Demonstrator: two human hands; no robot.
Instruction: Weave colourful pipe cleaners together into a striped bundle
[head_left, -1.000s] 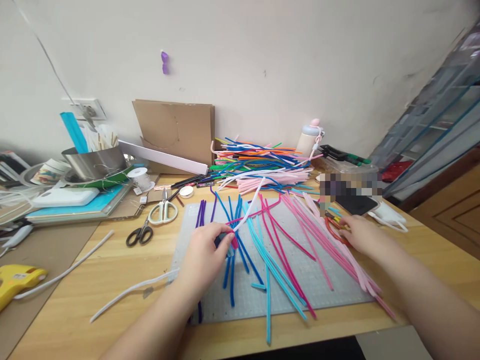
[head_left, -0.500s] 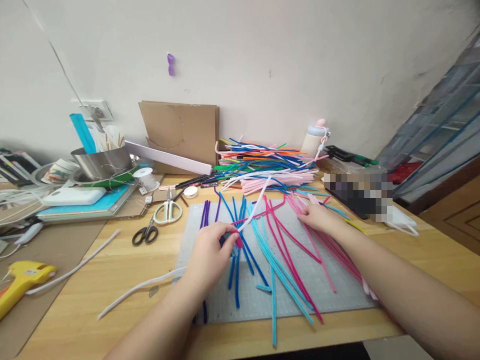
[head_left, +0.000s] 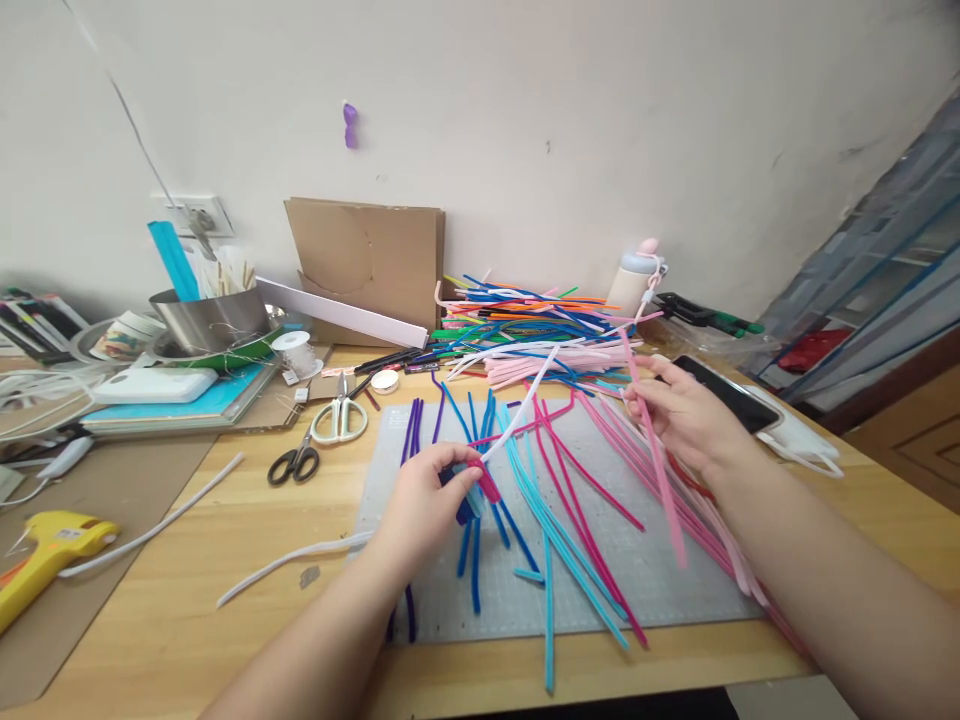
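My left hand [head_left: 442, 488] is closed around a white pipe cleaner [head_left: 523, 404] with short magenta, light blue and dark blue pieces bunched on it. My right hand [head_left: 679, 410] pinches a pink pipe cleaner [head_left: 660, 470], which hangs down above the mat. Beneath both hands lies a grey cutting mat [head_left: 442, 620]. Spread over it are purple, blue pipe cleaners [head_left: 475, 570], light blue pipe cleaners [head_left: 559, 535], magenta pipe cleaners [head_left: 581, 510] and more pink ones [head_left: 697, 535] under the right forearm.
Behind the mat rises a heap of mixed pipe cleaners [head_left: 532, 325]. Scissors [head_left: 339, 420] lie left of the mat, and a yellow glue gun [head_left: 60, 545] rests farther left. A phone [head_left: 724, 395] and a bottle [head_left: 630, 285] are at the right. Cardboard [head_left: 367, 270] leans on the wall.
My right hand has lifted one pink pipe cleaner off the mat and moved right with it. My left hand stays in nearly the same place, still holding its bunch.
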